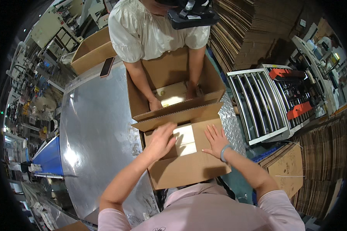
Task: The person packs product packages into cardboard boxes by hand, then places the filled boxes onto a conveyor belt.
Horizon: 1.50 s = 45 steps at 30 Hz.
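Observation:
A cardboard carton (189, 171) lies in front of me, its near flap folded toward me and its far flap raised against the carton behind. White blocks or small boxes (184, 139) show through the gap between the side flaps. My right hand (216, 143) rests flat on the right flap (201, 133), fingers spread, a blue band at its wrist. Over the left side of the same carton is my left hand (162, 141), fingers stretched out and holding nothing visible. It partly hides the left flap, and I cannot tell whether it touches it.
Across from me a person in white (158, 32) reaches into a second open carton (214, 82). A phone (107, 66) lies on the metal table (90, 127). At right stand a roller conveyor (254, 106) with red-orange parts and stacks of flat cardboard (322, 161).

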Tool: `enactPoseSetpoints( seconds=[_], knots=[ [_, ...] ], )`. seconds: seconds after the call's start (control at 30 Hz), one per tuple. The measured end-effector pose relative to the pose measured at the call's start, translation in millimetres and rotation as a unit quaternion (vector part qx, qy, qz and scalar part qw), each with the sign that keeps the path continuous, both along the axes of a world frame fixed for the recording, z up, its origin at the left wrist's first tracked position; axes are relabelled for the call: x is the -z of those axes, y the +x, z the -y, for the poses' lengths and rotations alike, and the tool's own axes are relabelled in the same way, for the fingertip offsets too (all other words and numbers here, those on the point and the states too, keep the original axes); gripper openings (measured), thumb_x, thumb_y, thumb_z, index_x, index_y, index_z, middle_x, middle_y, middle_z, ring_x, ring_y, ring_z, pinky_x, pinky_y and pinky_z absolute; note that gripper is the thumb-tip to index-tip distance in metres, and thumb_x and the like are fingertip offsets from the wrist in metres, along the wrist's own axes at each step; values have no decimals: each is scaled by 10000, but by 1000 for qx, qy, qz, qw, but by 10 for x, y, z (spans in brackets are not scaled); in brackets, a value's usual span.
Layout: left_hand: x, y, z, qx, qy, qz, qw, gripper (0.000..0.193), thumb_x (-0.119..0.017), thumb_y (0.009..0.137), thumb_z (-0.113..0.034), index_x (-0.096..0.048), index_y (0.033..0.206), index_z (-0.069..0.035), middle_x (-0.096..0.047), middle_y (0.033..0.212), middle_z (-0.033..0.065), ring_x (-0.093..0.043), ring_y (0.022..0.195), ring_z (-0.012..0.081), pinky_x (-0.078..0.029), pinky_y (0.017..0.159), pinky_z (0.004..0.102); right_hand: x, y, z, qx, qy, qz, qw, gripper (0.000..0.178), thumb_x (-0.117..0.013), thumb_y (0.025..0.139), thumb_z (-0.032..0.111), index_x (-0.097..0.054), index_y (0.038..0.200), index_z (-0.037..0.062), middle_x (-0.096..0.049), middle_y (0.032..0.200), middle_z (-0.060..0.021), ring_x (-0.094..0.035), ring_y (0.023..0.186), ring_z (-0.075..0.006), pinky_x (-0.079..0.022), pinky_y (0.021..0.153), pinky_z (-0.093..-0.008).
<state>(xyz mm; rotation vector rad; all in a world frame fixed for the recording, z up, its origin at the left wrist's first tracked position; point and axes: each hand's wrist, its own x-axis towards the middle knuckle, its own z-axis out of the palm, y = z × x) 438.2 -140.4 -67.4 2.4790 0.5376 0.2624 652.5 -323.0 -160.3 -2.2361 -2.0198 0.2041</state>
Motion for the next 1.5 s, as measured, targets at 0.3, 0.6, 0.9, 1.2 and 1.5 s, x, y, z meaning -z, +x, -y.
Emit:
enactPoseSetpoints(
  seconds=[0.3, 0.6, 0.9, 1.2, 1.5],
  knots=[
    [254, 126, 511, -92, 186, 41, 977, 569, -624, 754, -205, -439, 1244, 16, -500, 1201, 177, -454, 1135, 323, -322, 990, 461, 496, 51, 265, 229, 215, -191, 930, 419, -491, 865, 206, -446, 1250, 46, -498, 1210, -178, -468, 1132, -328, -353, 962, -442],
    [1038, -438, 707, -10, 173, -68, 983, 485, -525, 859, -283, -448, 1289, -71, -466, 1315, 93, -422, 1213, 280, -282, 1034, 470, 110, -109, 83, 464, 68, -179, 865, 349, -492, 891, 344, -534, 845, 1, -580, 680, -256, -567, 686, -451, -432, 612, -519],
    [1149, -679, 628, -111, 147, -84, 979, 527, -493, 878, -252, -372, 1327, -3, -417, 1326, 213, -351, 1247, 397, -218, 1067, 497, 184, -77, -6, 468, 48, -87, 878, 335, -568, 832, 398, -575, 854, 64, -579, 582, -192, -586, 579, -388, -447, 536, -488],
    [1051, -578, 642, -111, 146, -99, 978, 445, -464, 894, -207, -430, 1299, -25, -435, 1330, 160, -368, 1238, 368, -251, 1043, 514, 373, -80, 88, 468, 108, -79, 874, 306, -596, 795, 379, -538, 715, 90, -557, 556, -142, -572, 528, -342, -427, 485, -449],
    [1021, -536, 643, -137, 145, -133, 971, 490, -472, 888, -269, -416, 1305, -19, -424, 1342, 179, -346, 1264, 376, -212, 1058, 523, 236, -43, 57, 477, 245, -197, 821, 279, -617, 776, 305, -523, 637, 84, -530, 546, -147, -548, 506, -326, -406, 465, -434]
  ],
)
